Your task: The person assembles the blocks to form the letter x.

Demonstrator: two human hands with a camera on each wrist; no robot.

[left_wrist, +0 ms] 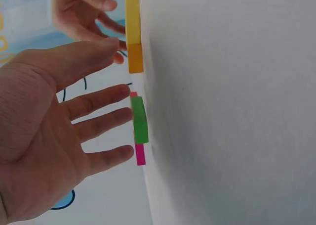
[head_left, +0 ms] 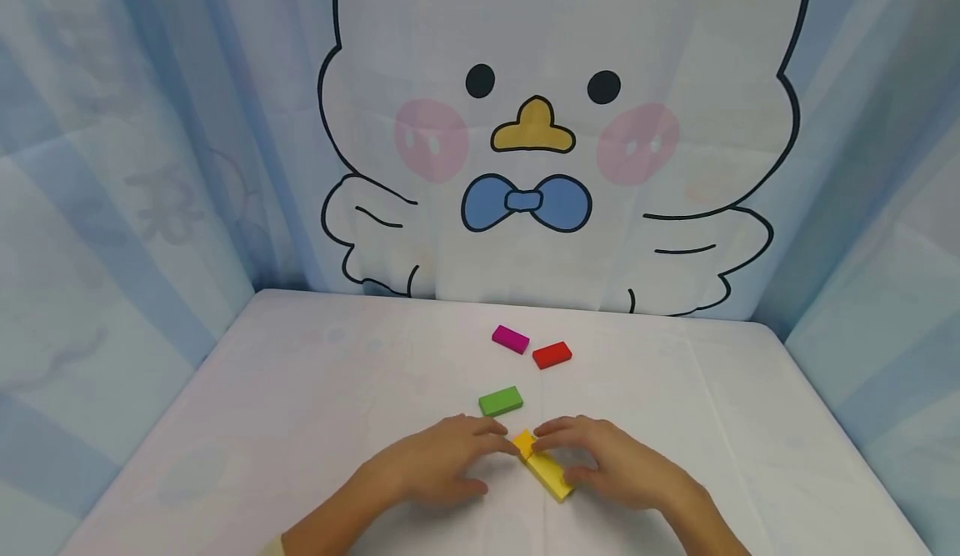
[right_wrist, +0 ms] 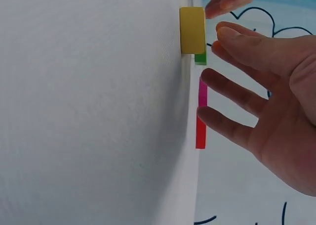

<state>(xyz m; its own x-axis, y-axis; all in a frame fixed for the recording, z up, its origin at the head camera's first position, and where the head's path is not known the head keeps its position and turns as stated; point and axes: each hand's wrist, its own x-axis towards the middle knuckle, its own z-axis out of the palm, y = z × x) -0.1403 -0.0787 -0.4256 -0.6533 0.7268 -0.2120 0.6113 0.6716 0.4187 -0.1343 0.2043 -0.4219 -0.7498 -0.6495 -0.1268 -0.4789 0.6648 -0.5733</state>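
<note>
A yellow block (head_left: pixel 549 476) lies flat on the white-covered table, its far end against a shorter-looking orange-yellow block (head_left: pixel 523 443). On their left side is my left hand (head_left: pixel 444 461), fingers extended and relaxed, the index fingertip close to the orange-yellow block. From the right, my right hand (head_left: pixel 621 463) reaches over the pair with loosely bent fingers, its thumb beside the yellow block. In the right wrist view a small gap separates the right fingertips from the yellow block (right_wrist: pixel 192 30). Whether the left index touches the orange-yellow block (left_wrist: pixel 136 58), I cannot tell. Neither hand grips anything.
Just beyond the left hand lies a green block (head_left: pixel 501 401). Farther back are a magenta block (head_left: pixel 511 339) and a red block (head_left: pixel 552 355), near each other. A curtain (head_left: pixel 525 264) with a cartoon bird hangs behind the table (head_left: pixel 300 373), with curtains at both sides.
</note>
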